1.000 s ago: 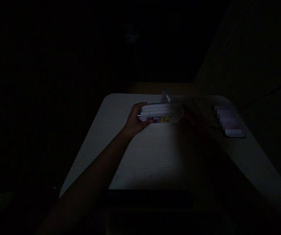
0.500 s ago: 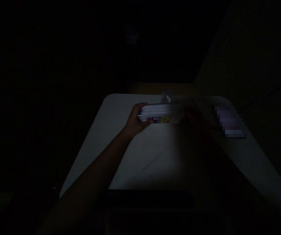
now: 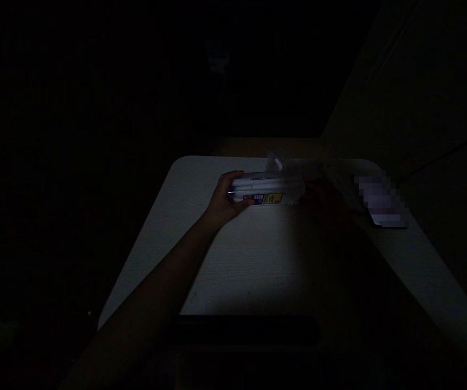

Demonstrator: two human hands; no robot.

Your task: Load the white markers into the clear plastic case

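My left hand (image 3: 226,197) is wrapped round the left end of a clear plastic box (image 3: 253,187), thumb along its front and fingers over the far side. Long white pieces show inside the box, and a blue and yellow label (image 3: 266,199) is on its front. A crumpled see-through flap or wrapper (image 3: 278,161) sticks up behind its right half. My right hand (image 3: 318,196) is at the box's right end, deep in shadow. Its fingers are too dark to make out, so I cannot tell whether it grips the box.
The box is over a white table (image 3: 168,216) with rounded corners. A phone (image 3: 382,200) with a blurred lit screen lies at the right. A pale strip (image 3: 339,181) lies between it and my right hand. A dark bar (image 3: 245,329) runs along the near edge.
The box has turned very slightly in my left hand's grip, with dark marks now showing on its upper side. Both hands have stayed in nearly the same place.
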